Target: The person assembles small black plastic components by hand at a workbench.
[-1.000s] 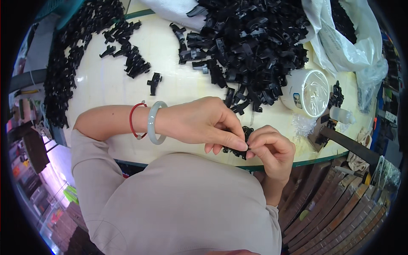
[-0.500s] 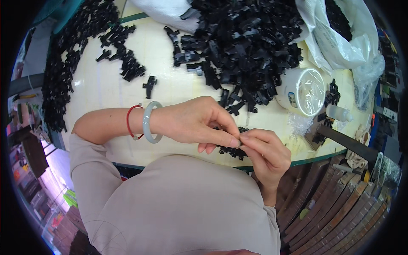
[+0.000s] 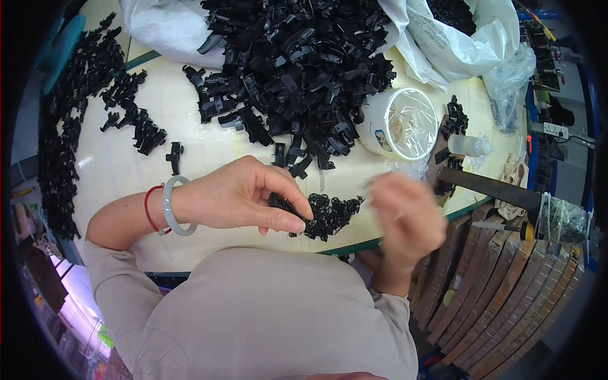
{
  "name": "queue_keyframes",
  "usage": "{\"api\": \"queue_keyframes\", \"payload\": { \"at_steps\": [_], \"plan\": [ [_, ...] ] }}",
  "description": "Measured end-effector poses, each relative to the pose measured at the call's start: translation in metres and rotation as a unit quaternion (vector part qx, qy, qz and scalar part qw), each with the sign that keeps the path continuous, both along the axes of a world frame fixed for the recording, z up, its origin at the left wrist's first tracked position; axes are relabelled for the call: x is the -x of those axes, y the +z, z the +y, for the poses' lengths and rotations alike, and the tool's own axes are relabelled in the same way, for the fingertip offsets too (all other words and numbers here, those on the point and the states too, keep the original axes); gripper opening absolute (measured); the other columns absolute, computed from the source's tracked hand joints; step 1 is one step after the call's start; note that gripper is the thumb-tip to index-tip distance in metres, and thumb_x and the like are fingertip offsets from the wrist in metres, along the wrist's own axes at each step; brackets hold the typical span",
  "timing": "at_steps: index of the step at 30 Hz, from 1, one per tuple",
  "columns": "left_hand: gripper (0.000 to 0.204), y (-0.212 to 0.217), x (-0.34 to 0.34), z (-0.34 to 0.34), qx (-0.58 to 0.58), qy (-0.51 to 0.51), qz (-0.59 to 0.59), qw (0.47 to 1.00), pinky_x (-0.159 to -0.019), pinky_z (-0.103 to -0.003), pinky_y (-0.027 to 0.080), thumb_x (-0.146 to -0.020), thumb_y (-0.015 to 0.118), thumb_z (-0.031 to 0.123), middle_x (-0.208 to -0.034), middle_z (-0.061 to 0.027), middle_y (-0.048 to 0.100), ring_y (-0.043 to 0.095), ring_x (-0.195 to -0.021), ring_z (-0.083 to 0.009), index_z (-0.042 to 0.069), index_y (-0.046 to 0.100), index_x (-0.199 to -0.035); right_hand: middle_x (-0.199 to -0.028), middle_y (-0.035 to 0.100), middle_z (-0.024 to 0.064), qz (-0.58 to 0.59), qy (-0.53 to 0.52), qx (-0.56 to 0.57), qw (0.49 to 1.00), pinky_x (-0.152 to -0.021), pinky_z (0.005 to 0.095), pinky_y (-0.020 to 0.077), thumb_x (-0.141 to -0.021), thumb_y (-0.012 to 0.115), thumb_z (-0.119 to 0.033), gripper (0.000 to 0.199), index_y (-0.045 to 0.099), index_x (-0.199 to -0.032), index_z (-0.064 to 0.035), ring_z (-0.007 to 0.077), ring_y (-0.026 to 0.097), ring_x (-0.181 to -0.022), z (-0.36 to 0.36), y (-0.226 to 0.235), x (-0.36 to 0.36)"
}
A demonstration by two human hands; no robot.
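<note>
My left hand (image 3: 244,195) is closed in a pinch around a black plastic part (image 3: 283,203), mostly hidden by the fingers. A jade-coloured bangle and a red cord circle that wrist. Just beside the fingertips lies a small heap of tiny black pieces (image 3: 332,216). To the right of this heap, my right hand (image 3: 406,215) is raised and smeared by motion, so its fingers and anything in them cannot be made out. Ahead of both hands rises a large pile of black plastic parts (image 3: 294,69). One loose black part (image 3: 175,156) rests beyond my left wrist.
A white tub (image 3: 375,126) with clear film inside stands right of the pile, near a small translucent bottle (image 3: 468,145). A dark metal bar (image 3: 487,187) juts over the table's right edge. White plastic sacks (image 3: 437,54) lie behind. More black parts (image 3: 60,152) line the left side.
My hands were together at the fingertips and are now apart, the right drawn away to the right. The small heap shows more fully. The view has shifted slightly.
</note>
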State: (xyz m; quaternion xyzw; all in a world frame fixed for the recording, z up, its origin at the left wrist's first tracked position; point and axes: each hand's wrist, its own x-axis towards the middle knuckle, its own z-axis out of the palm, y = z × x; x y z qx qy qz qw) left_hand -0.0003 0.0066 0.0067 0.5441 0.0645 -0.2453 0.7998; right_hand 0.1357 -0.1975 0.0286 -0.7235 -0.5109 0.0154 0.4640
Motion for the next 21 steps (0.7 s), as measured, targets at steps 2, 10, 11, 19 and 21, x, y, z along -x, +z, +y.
{"api": "queue_keyframes", "payload": {
  "at_steps": [2, 10, 11, 19, 21],
  "plan": [
    [0.016, -0.003, 0.003, -0.001, -0.021, 0.005, -0.035, 0.999, -0.062, -0.019, 0.048, -0.086, 0.062, 0.010, -0.095, -0.0047, 0.056, 0.054, -0.081, -0.0086, 0.001, 0.066, -0.098, -0.087, 0.065, 0.0126, -0.120, -0.143, 0.013, 0.982, -0.060, 0.0269, 0.0512, -0.068, 0.068, 0.011, 0.026, 0.068, -0.092, -0.0003, 0.0202, 0.064, -0.072, 0.007, 0.006, -0.023],
    [0.040, 0.007, 0.006, -0.001, -0.102, 0.006, -0.040, 0.994, -0.066, -0.017, 0.042, -0.086, 0.058, 0.003, -0.101, -0.0035, 0.051, 0.048, -0.085, -0.0065, 0.004, 0.049, -0.125, -0.087, 0.063, 0.0084, -0.243, -0.103, 0.120, 0.957, -0.062, 0.0290, 0.0500, -0.071, 0.068, 0.006, 0.020, 0.065, -0.089, -0.0026, 0.0215, 0.062, -0.072, 0.022, 0.009, -0.055],
    [0.045, 0.008, 0.004, -0.002, -0.051, 0.038, 0.000, 0.998, -0.062, -0.015, 0.040, -0.082, 0.062, 0.001, -0.097, -0.0022, 0.056, 0.047, -0.077, -0.0026, 0.005, 0.049, -0.124, -0.087, 0.063, 0.0080, -0.249, -0.102, 0.136, 0.954, -0.062, 0.0294, 0.0501, -0.071, 0.068, 0.005, 0.021, 0.065, -0.090, -0.0031, 0.0218, 0.062, -0.072, 0.022, 0.010, -0.056],
    [0.033, 0.000, 0.004, 0.003, -0.011, 0.061, -0.006, 0.998, -0.061, -0.014, 0.041, -0.079, 0.065, -0.002, -0.093, -0.0035, 0.064, 0.051, -0.068, -0.0005, 0.001, 0.057, -0.110, -0.086, 0.064, 0.0124, -0.136, -0.086, 0.063, 0.985, -0.055, 0.0242, 0.0471, -0.070, 0.067, 0.011, 0.018, 0.066, -0.087, 0.0038, 0.0153, 0.060, -0.068, 0.023, 0.020, -0.043],
    [0.026, -0.008, 0.007, -0.003, 0.039, 0.113, -0.072, 0.990, -0.070, -0.019, 0.049, -0.084, 0.059, -0.002, -0.098, -0.0063, 0.063, 0.058, -0.080, -0.0053, -0.001, 0.057, -0.110, -0.087, 0.064, 0.0124, -0.031, -0.096, 0.047, 0.994, -0.054, 0.0231, 0.0470, -0.070, 0.067, 0.013, 0.020, 0.066, -0.088, 0.0038, 0.0141, 0.059, -0.067, 0.018, 0.020, -0.028]
  ]
}}
